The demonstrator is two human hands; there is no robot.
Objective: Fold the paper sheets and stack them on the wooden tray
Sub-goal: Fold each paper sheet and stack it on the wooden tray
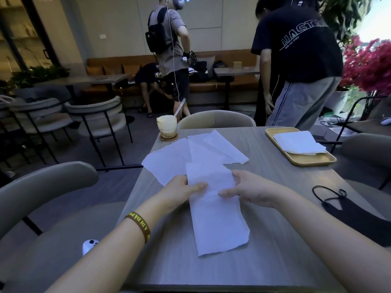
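My left hand [182, 192] and right hand [251, 192] pinch the paper sheet [215, 216] by its side edges, its near end on the worktop [275, 240]; it seems thin and floppy, so I'd hold the corners gently.

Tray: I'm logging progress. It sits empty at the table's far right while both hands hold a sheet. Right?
No. The head view shows folded sheets stacked on the tray. It does sit at the far right while left hand and right hand hold a sheet.
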